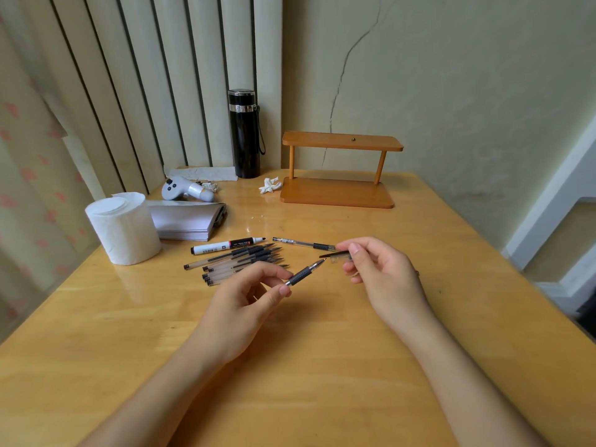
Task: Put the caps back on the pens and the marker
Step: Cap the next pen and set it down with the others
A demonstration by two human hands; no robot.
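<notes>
My left hand point(254, 290) holds an uncapped gel pen point(304, 271) by its black grip, tip pointing up and right. My right hand point(377, 269) pinches a clear pen cap point(340, 255) with a dark clip, a short gap from the pen tip. Behind my left hand lies a pile of several uncapped clear pens point(238, 261), tips to the right. An uncapped white and black marker point(227, 246) lies just behind the pile. One more pen point(304, 244) lies alone behind my right hand's fingers.
On the wooden table point(290, 366) stand a paper roll point(124, 227) and a stack of paper point(187, 219) at the left. A white controller point(185, 188), black flask point(245, 133), crumpled tissue point(269, 185) and small wooden shelf point(338, 169) are at the back.
</notes>
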